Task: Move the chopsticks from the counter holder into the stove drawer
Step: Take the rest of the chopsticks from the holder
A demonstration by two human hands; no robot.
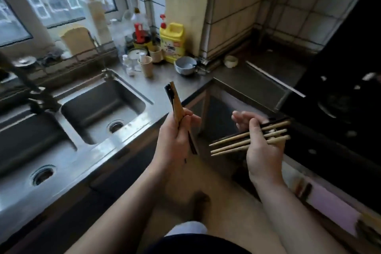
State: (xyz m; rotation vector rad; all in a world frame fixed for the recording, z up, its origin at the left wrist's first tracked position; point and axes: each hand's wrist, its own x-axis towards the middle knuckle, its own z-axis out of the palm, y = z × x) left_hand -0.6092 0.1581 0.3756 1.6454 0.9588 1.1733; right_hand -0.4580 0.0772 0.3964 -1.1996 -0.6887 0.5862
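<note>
My left hand point(177, 140) grips a bundle of chopsticks point(176, 103), wooden and black, held nearly upright above the counter's front edge. My right hand point(259, 142) holds a second bunch of chopsticks point(228, 143) lying across its palm, tips pointing left, with the thumb over them. Both hands hover over the floor in front of the counter corner. An open drawer point(325, 202) below the black stove point(338, 113) shows at the lower right, with a pink liner and some utensils inside. A beige cup point(146, 66) stands on the counter behind the sink; I cannot tell whether it is the holder.
A steel double sink point(99, 107) fills the left, with a dark tap point(31, 88). Bottles, a yellow detergent jug point(172, 42), cups and a grey bowl point(185, 65) crowd the back of the counter. A small white dish point(231, 61) sits by the tiled wall.
</note>
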